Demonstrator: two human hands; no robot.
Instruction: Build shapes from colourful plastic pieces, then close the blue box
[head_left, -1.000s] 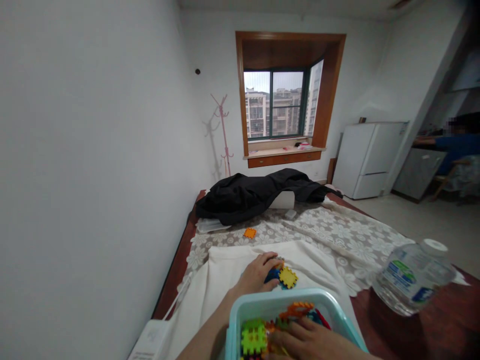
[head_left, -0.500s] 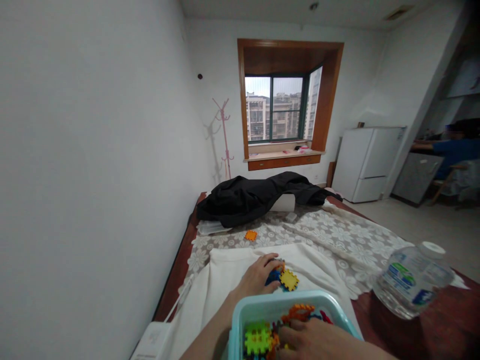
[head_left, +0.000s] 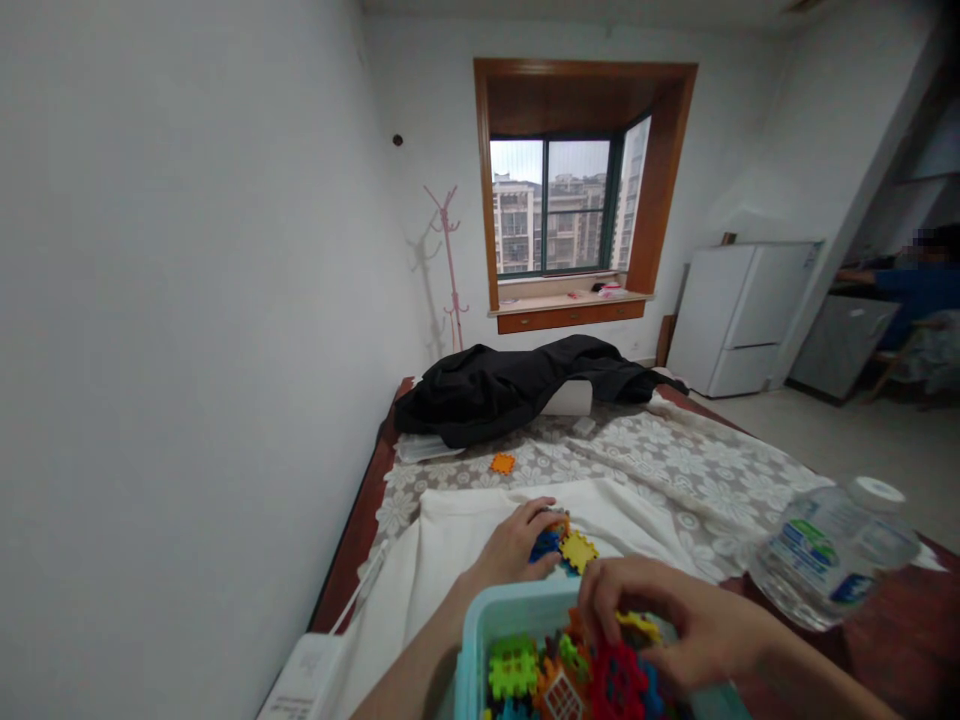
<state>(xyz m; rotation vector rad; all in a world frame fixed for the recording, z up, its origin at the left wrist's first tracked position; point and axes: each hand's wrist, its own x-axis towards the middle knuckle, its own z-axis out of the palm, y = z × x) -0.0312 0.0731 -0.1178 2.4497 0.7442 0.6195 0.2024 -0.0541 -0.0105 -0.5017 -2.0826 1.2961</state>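
My left hand [head_left: 514, 545] is curled around a small cluster of interlocking plastic building blocks on the white cloth, with blue and orange parts at its fingers. A yellow square block [head_left: 579, 552] sits at the right side of this cluster. Over the light-blue basket [head_left: 517, 597], my right hand [head_left: 675, 615] is bent, its fingers closed on a red notched block [head_left: 619, 682]. A blue piece shows close beside the red one. In the basket lie a green block [head_left: 513, 666], an orange block with a white grid [head_left: 561, 692] and other mixed pieces.
A large clear plastic bottle [head_left: 832, 555] stands at the right. One orange block [head_left: 502, 463] lies on the floral tablecloth [head_left: 660, 450]. Black fabric [head_left: 510, 390] is heaped at the far end. A white box [head_left: 304, 675] sits near left. A person in blue is far right.
My right hand has risen from inside the basket and moved slightly right, now with the red block at its fingers. The left hand stays on the cluster. The view has tilted slightly.
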